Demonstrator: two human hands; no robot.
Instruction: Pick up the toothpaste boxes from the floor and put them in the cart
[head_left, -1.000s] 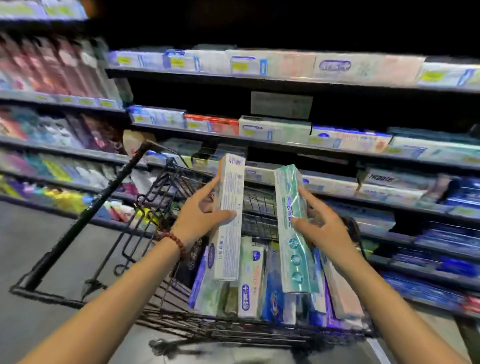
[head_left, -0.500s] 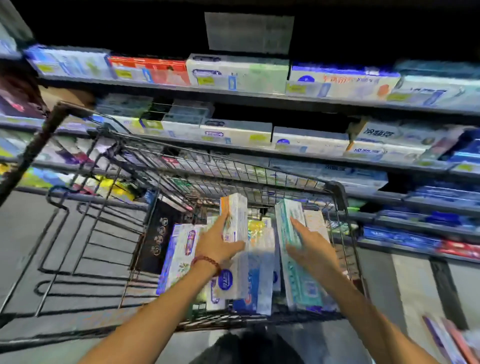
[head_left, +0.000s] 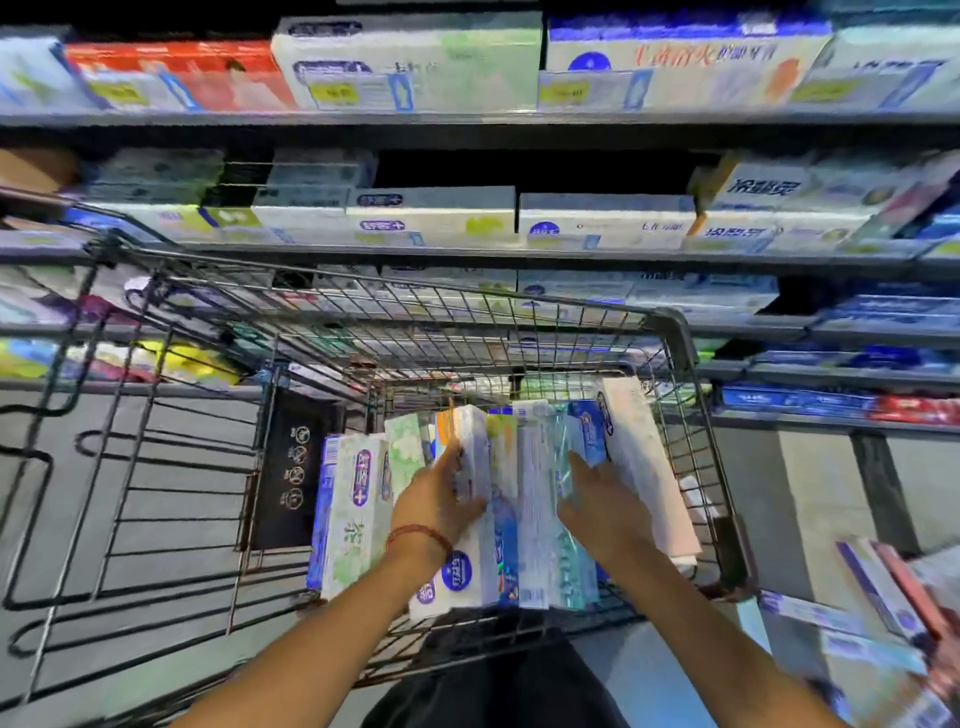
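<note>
My left hand (head_left: 441, 501) gripped a white toothpaste box (head_left: 475, 499) inside the cart (head_left: 680, 332), fingers curled round its edge so it would slot upright among the boxes already packed there. My right hand (head_left: 602, 512) pressed on a teal box (head_left: 563, 519) in the middle of the cart, seemingly to seat it, but I could not tell whether the fingers clasped it or merely pushed. More toothpaste boxes (head_left: 883, 623) lay on the floor to the right of the cart, awaiting collection
</note>
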